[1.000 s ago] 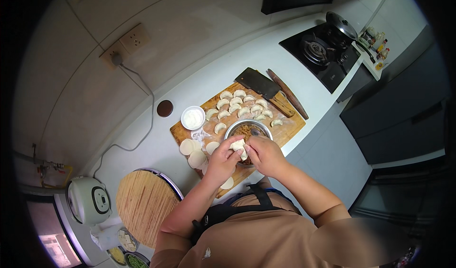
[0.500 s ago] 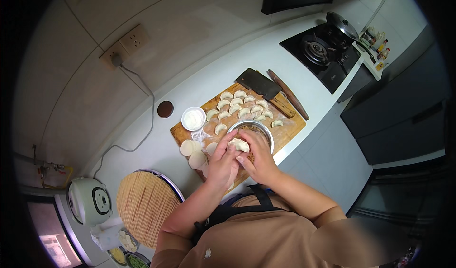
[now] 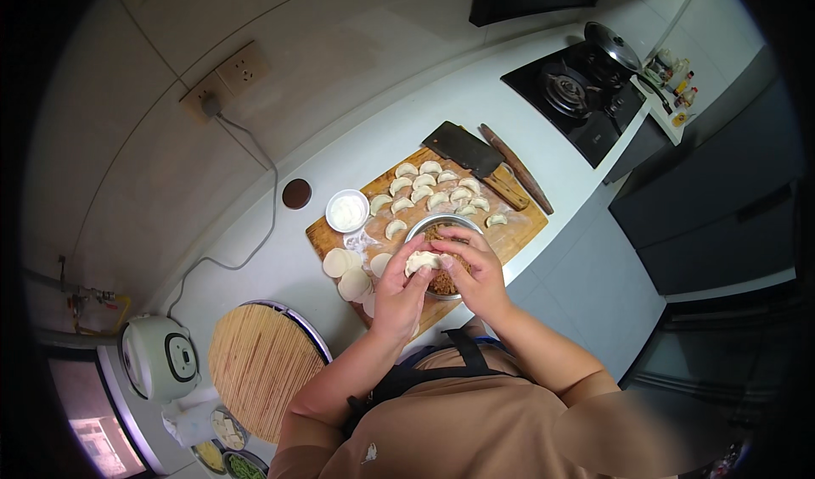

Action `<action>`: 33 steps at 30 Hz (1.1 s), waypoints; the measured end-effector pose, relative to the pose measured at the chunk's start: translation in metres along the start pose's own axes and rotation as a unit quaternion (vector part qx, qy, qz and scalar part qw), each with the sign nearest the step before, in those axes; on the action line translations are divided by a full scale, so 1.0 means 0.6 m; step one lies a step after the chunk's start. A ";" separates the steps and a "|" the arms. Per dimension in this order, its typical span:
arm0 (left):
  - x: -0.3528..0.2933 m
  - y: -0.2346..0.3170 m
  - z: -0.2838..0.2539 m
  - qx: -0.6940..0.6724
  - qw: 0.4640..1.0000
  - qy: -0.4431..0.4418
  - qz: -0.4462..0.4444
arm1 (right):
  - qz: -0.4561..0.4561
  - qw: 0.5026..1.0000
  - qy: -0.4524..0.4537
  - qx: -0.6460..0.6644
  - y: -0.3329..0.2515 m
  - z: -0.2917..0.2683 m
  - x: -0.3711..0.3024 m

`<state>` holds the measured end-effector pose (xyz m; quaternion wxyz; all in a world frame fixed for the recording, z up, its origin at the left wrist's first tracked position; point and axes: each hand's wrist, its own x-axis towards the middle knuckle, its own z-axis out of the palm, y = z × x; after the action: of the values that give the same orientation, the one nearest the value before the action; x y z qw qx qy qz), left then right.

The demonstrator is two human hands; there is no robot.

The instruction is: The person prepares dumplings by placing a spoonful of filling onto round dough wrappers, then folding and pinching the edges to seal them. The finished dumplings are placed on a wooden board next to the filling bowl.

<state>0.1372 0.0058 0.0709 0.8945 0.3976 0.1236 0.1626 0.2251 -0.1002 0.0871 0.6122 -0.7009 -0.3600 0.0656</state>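
Note:
A pale, crescent-shaped dumpling (image 3: 422, 263) is held between my two hands, over a metal bowl (image 3: 443, 218) of brown minced filling (image 3: 443, 285). My left hand (image 3: 396, 296) grips its left side, thumb in front. My right hand (image 3: 478, 277) pinches the right end near the thumb, its fingers curving over the bowl. Beyond them, several finished dumplings (image 3: 401, 186) sit in loose rows on a floured wooden board (image 3: 519, 231). Round dough wrappers (image 3: 353, 285) lie left of my left hand, some overlapping. A white bowl of flour (image 3: 347, 212) stands at the board's left edge.
A cleaver (image 3: 465, 151) rests across the board's far right corner, beside a wooden rolling pin (image 3: 514, 167). Farther right is a gas stove (image 3: 570, 93) with a lidded pan. At left are a brown lid (image 3: 296, 194), a round slatted mat (image 3: 259, 369) and a rice cooker (image 3: 160, 358).
My hands have spread slightly apart, the right one shifting right, and more filling shows between them. The dumpling has moved a little left and now shows its pleated edge more.

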 end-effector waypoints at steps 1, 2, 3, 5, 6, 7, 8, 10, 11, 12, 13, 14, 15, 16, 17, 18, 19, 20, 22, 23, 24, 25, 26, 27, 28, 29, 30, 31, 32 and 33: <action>-0.001 0.000 0.001 0.014 1.000 0.002 0.004 | 0.012 1.000 -0.003 0.027 0.003 -0.002 0.000; -0.001 0.000 0.002 0.008 1.000 0.011 -0.006 | 0.009 1.000 -0.004 0.029 0.008 0.000 0.000; 0.000 -0.001 0.003 0.003 1.000 0.019 -0.015 | 0.007 0.999 -0.004 0.032 0.012 0.002 -0.001; -0.001 -0.003 0.004 0.001 1.000 0.025 -0.018 | 0.007 0.999 -0.005 0.032 0.012 0.004 -0.001; -0.001 -0.006 0.003 0.004 1.000 0.023 -0.011 | 0.010 1.000 -0.006 0.029 0.009 0.004 -0.001; -0.001 -0.008 0.001 0.007 1.000 0.020 -0.004 | 0.012 1.000 -0.007 0.027 0.007 0.004 -0.001; -0.002 -0.011 0.001 -0.010 1.000 0.013 -0.006 | 0.001 1.000 -0.012 0.006 0.009 0.003 -0.001; -0.002 -0.017 0.002 -0.045 0.999 0.001 -0.010 | -0.022 0.999 -0.021 -0.035 0.013 0.000 -0.001; -0.003 -0.018 0.001 -0.088 0.995 0.021 -0.035 | -0.048 0.995 -0.032 -0.081 0.010 0.000 0.001; -0.003 -0.018 0.001 -0.131 0.989 0.040 -0.060 | -0.073 0.988 -0.044 -0.126 0.005 0.000 0.002; -0.003 -0.024 -0.004 -0.148 0.986 0.036 -0.067 | -0.100 0.979 -0.055 -0.171 0.001 0.003 0.003; -0.003 -0.030 -0.008 -0.165 0.983 0.031 -0.076 | -0.093 0.976 -0.067 -0.187 0.001 0.007 -0.002; -0.003 -0.036 -0.013 -0.182 0.979 0.027 -0.084 | -0.092 0.974 -0.075 -0.193 0.004 0.009 -0.005; -0.004 -0.039 -0.016 -0.202 0.975 0.024 -0.089 | -0.091 0.972 -0.083 -0.199 0.008 0.011 -0.006; -0.006 -0.040 -0.015 -0.215 0.971 0.028 -0.097 | -0.089 0.971 -0.091 -0.204 0.014 0.013 -0.008; -0.007 -0.041 -0.015 -0.228 0.967 0.033 -0.105 | -0.087 0.971 -0.093 -0.203 0.018 0.017 -0.010; -0.009 -0.042 -0.016 -0.241 0.963 0.038 -0.112 | -0.089 0.969 -0.098 -0.209 0.022 0.021 -0.012; -0.008 -0.048 -0.023 -0.252 0.960 0.036 -0.119 | -0.090 0.967 -0.102 -0.216 0.027 0.024 -0.014; -0.005 -0.057 -0.039 -0.261 0.957 0.043 -0.124 | -0.095 0.963 -0.126 -0.219 0.033 0.030 -0.013; -0.003 -0.060 -0.045 -0.258 0.957 0.050 -0.124 | -0.098 0.961 -0.144 -0.217 0.036 0.032 -0.012; -0.002 -0.060 -0.050 -0.246 0.959 0.068 -0.123 | -0.101 0.958 -0.163 -0.214 0.039 0.035 -0.011; -0.002 -0.058 -0.055 -0.234 0.961 0.085 -0.123 | -0.094 0.957 -0.183 -0.204 0.041 0.039 -0.010; 0.000 -0.053 -0.058 -0.212 0.963 0.112 -0.124 | -0.086 0.956 -0.201 -0.194 0.043 0.043 -0.009; 0.000 -0.048 -0.062 -0.190 0.964 0.139 -0.125 | -0.079 0.955 -0.220 -0.184 0.047 0.048 -0.007; -0.002 -0.051 -0.075 -0.183 0.964 0.147 -0.123 | -0.066 0.950 -0.249 -0.178 0.055 0.053 -0.003; -0.004 -0.056 -0.092 -0.176 0.965 0.155 -0.121 | -0.052 0.945 -0.269 -0.176 0.064 0.061 0.002; -0.005 -0.058 -0.108 -0.170 0.963 0.170 -0.120 | -0.039 0.940 -0.291 -0.174 0.075 0.071 0.007; -0.006 -0.059 -0.123 -0.165 0.961 0.186 -0.118 | -0.027 0.934 -0.312 -0.171 0.083 0.082 0.014; -0.006 -0.055 -0.134 -0.161 0.958 0.207 -0.119 | -0.001 0.934 -0.328 -0.139 0.087 0.095 0.023; -0.007 -0.050 -0.153 -0.156 0.954 0.232 -0.107 | 0.024 0.939 -0.322 -0.118 0.097 0.108 0.030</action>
<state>0.1070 0.0465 -0.0113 0.9043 0.1884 0.3427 0.1709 0.2284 -0.0362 0.0252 0.3747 -0.7183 -0.5258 0.2592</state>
